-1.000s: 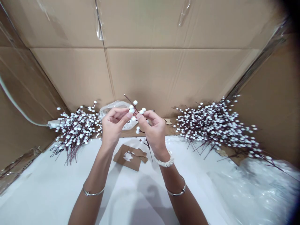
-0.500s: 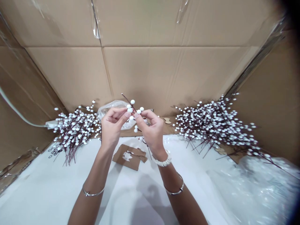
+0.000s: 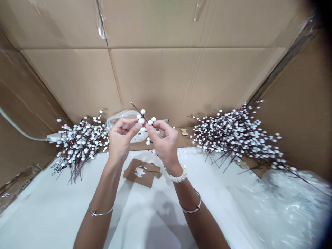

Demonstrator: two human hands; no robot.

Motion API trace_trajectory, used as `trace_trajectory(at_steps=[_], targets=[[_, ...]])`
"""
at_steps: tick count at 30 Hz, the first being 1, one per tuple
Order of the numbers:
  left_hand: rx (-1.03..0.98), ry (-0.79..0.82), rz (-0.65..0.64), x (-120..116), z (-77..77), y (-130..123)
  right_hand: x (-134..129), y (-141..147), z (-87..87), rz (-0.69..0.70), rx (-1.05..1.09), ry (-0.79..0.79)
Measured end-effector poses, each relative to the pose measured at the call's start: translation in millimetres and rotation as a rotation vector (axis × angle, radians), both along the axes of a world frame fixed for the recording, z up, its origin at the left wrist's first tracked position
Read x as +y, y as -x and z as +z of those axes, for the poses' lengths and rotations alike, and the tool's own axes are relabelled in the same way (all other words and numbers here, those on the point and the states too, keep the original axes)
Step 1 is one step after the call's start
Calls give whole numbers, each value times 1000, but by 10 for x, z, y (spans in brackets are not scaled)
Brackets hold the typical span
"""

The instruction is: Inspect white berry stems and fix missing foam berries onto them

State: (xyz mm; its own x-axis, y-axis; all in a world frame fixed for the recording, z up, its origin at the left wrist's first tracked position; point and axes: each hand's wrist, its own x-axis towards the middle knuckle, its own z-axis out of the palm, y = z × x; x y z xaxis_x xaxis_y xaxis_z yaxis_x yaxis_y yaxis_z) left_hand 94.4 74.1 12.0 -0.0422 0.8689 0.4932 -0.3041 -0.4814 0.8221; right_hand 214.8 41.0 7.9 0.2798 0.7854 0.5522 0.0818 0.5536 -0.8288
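Observation:
Between my two hands, above the far edge of the white table, is an artificial berry stem [image 3: 137, 109] with a brown stalk and round white berries. My left hand [image 3: 120, 138] is closed, thumb and forefinger pinching at a white berry on its left side. My right hand [image 3: 166, 141] grips the stalk between thumb and fingers, just right of the left fingertips. The stem's bare end points up and left; its lower part runs behind my right hand and is partly hidden. Below the hands lies a torn piece of cardboard [image 3: 147, 178] with a white patch.
One heap of white-berry stems [image 3: 83, 141] lies at left, a larger heap [image 3: 233, 135] at right. Clear plastic wrap [image 3: 290, 204] covers the right front. Behind my hands sits a plastic bag [image 3: 116, 119]. Small black rings [image 3: 57, 168] lie at left. Cardboard walls [image 3: 166, 76] enclose the table.
Both hands keep their pinch on the berry stem with hardly any motion. The whole view has shifted slightly, so everything appears a little further left.

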Motion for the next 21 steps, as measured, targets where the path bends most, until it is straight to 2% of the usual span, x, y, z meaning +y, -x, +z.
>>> trace_trajectory(at_steps=[13,21], targets=[[-25,-3,-34,24,-14,1,28,-17,13,-33,-44,-24],[93,11,-81,33,19,107,71,-66,31,80,31,30]])
